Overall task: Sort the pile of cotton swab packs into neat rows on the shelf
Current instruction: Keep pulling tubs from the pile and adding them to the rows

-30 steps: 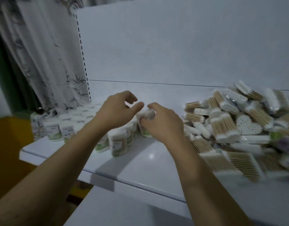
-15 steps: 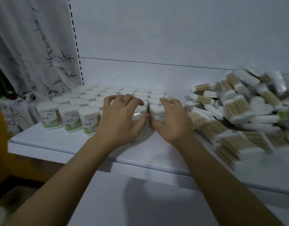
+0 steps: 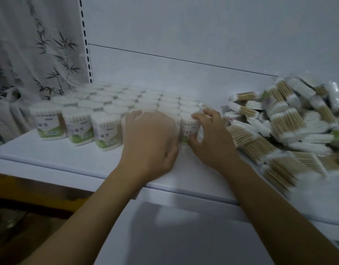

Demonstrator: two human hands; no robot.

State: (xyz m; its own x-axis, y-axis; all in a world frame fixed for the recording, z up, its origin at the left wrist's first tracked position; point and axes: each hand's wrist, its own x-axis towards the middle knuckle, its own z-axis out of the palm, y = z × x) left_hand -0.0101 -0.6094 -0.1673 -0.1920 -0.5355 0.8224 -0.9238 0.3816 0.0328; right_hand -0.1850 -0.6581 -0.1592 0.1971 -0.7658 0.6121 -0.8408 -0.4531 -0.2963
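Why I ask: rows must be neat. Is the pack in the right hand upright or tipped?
Upright: the right hand grips the cotton swab pack standing on end, white tips on top.

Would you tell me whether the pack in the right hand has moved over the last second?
Yes. The pack, gripped by the right hand, came down from above the rows and now stands at their front right corner.

Bare left hand [image 3: 149, 138] and bare right hand [image 3: 212, 140], forearms [image 3: 84, 217] uncovered down to the view's bottom.
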